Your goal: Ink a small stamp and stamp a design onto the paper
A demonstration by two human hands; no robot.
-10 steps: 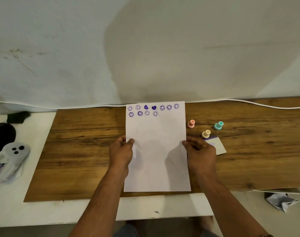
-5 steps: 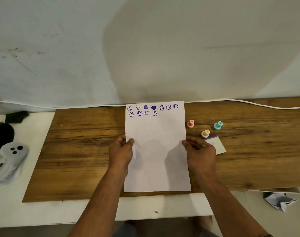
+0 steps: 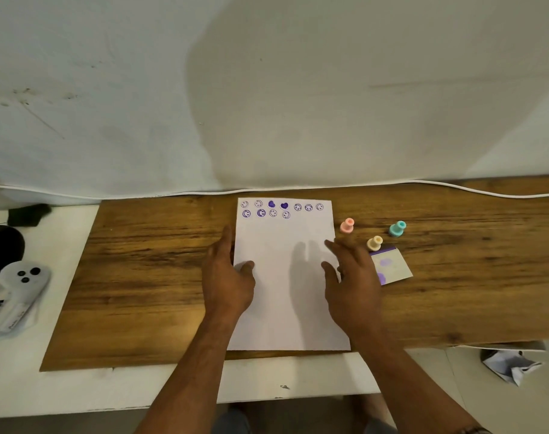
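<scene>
A white sheet of paper (image 3: 285,277) lies flat on the wooden board (image 3: 148,277), with two rows of purple smiley and heart prints along its far edge. My left hand (image 3: 228,277) rests at the sheet's left edge, fingers spread, thumb on the paper. My right hand (image 3: 351,274) hovers blurred over the right edge, fingers apart, holding nothing. Right of the sheet stand three small stamps: pink (image 3: 347,226), yellow (image 3: 374,243) and teal (image 3: 397,228). An ink pad card (image 3: 392,266) with purple blots lies just right of my right hand.
A white cable (image 3: 486,192) runs along the wall behind the board. On the white table at left sit a grey device (image 3: 22,286) and dark objects (image 3: 1,245). Crumpled paper (image 3: 511,364) lies on the floor at lower right.
Both hands have let go of the paper's edges and opened. The right hand has lifted and moved slightly right toward the stamps. The sheet stays in place.
</scene>
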